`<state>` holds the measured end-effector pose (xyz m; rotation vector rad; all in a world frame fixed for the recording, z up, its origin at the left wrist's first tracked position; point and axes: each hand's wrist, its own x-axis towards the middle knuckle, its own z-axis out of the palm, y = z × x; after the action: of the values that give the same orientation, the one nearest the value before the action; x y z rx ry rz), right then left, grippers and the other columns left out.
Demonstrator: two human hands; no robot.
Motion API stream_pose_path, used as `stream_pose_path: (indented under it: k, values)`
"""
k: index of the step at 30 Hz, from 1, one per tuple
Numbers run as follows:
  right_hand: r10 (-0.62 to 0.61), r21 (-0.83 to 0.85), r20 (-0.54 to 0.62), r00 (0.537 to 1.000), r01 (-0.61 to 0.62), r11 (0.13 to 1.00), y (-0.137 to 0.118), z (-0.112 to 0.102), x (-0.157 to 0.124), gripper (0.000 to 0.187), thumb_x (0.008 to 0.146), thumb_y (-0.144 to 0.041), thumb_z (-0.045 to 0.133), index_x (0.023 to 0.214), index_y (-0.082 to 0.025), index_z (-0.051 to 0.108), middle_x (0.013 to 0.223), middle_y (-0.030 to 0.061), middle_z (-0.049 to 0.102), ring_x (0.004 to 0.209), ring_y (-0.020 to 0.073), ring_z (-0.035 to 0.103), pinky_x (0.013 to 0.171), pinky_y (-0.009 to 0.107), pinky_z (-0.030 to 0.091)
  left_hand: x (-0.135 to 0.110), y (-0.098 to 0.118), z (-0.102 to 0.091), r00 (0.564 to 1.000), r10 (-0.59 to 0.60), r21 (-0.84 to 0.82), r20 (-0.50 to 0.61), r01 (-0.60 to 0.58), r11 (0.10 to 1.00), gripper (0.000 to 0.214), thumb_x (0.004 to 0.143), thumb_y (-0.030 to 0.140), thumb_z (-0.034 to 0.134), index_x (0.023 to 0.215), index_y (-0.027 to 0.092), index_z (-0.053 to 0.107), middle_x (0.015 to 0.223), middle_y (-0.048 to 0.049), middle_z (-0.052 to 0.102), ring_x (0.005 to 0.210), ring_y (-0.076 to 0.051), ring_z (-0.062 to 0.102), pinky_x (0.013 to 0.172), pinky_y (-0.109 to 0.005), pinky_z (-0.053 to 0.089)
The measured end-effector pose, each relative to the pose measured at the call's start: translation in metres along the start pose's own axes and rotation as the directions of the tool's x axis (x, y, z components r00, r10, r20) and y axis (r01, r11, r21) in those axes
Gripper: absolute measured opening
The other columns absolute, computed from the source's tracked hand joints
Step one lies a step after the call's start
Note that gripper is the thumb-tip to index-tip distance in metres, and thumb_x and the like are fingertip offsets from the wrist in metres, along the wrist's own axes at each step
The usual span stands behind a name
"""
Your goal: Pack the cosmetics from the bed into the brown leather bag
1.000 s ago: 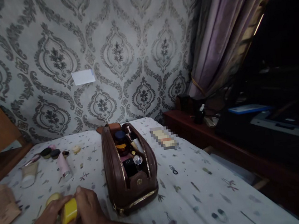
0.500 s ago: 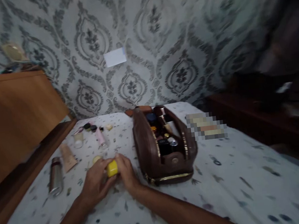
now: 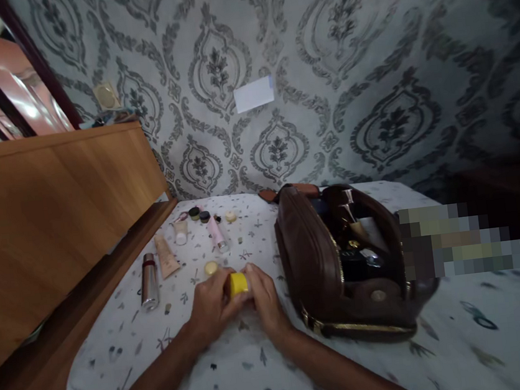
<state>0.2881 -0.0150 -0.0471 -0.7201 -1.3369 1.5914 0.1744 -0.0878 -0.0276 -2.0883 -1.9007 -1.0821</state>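
A small yellow cylindrical container point(image 3: 239, 284) is between my two hands, just above the patterned cloth. My left hand point(image 3: 212, 304) is closed around its left side. On its right end, my right hand point(image 3: 264, 294) grips with bent fingers; exactly how those fingertips meet it is partly hidden. Just beyond my left hand lies a round pale-yellow item point(image 3: 211, 267). To the right of my hands stands a brown leather bag point(image 3: 308, 252), unzipped wide, with dark bottles and other toiletries inside.
Left on the white patterned cloth point(image 3: 242, 372) are a silver bottle point(image 3: 148, 283), a peach tube point(image 3: 166, 256), a pink tube point(image 3: 217, 234), a white-capped tube point(image 3: 180, 233) and several small jars. A wooden panel point(image 3: 62, 192) borders the left; a papered wall point(image 3: 278, 149) stands behind.
My view has turned left, so everything appears further right in the picture. Both hands stay on the yellow container, with little visible change in their grip.
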Motion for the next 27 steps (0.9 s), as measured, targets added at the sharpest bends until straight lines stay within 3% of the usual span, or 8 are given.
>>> stream_pose_path:
  k: [3,7,14,21,27]
  values:
    - [0.009,0.030,-0.021,1.000,-0.009,1.000,0.0030,-0.0012,0.0029,0.043,0.080,-0.062,0.050,0.069,-0.021,0.054,0.060,-0.0015,0.052,0.061,0.0174,0.049,0.055,0.028,0.041,0.0022,0.0047,-0.0036,0.991,0.133,0.004,-0.011,-0.133,0.991,0.034,0.094,0.039,0.049,0.121,0.019,0.050,0.096,-0.0081,0.066,0.081,-0.019,0.062,0.070,-0.031,0.049]
    - [0.014,0.056,-0.058,0.998,-0.010,0.998,0.0037,-0.0011,0.0046,0.044,0.081,-0.061,0.052,0.070,-0.019,0.058,0.064,0.0007,0.056,0.061,0.0180,0.050,0.054,0.028,0.040,0.0039,0.0066,-0.0072,0.973,0.232,0.004,0.004,-0.232,0.973,0.038,0.094,0.032,0.049,0.130,0.020,0.044,0.105,-0.0107,0.064,0.094,-0.023,0.061,0.079,-0.036,0.051]
    - [0.021,0.031,0.015,1.000,-0.021,0.999,0.0006,-0.0023,0.0039,0.044,0.084,-0.061,0.049,0.068,-0.020,0.055,0.062,-0.0002,0.052,0.060,0.0174,0.048,0.054,0.028,0.039,-0.0003,-0.0007,-0.0009,0.992,0.124,-0.017,-0.010,-0.124,0.992,0.040,0.094,0.043,0.051,0.125,0.019,0.045,0.109,-0.0113,0.065,0.096,-0.024,0.063,0.080,-0.037,0.051]
    - [0.061,0.051,-0.012,0.998,-0.060,0.997,0.0033,-0.0030,0.0067,0.049,0.075,-0.068,0.054,0.066,-0.019,0.056,0.063,-0.0004,0.055,0.063,0.0182,0.051,0.058,0.028,0.042,0.0024,0.0019,-0.0052,0.976,0.218,-0.007,0.005,-0.218,0.976,0.036,0.097,0.043,0.046,0.123,0.019,0.047,0.100,-0.0096,0.062,0.090,-0.022,0.061,0.076,-0.034,0.050]
    - [0.101,0.045,-0.049,0.994,-0.099,0.994,0.0095,-0.0052,0.0064,0.055,0.071,-0.072,0.056,0.073,-0.018,0.064,0.075,0.0039,0.064,0.079,0.0230,0.058,0.066,0.029,0.046,0.0004,0.0008,-0.0059,0.979,0.205,0.024,0.004,-0.205,0.978,0.038,0.096,0.043,0.047,0.126,0.020,0.046,0.105,-0.0105,0.064,0.094,-0.023,0.062,0.079,-0.034,0.052]
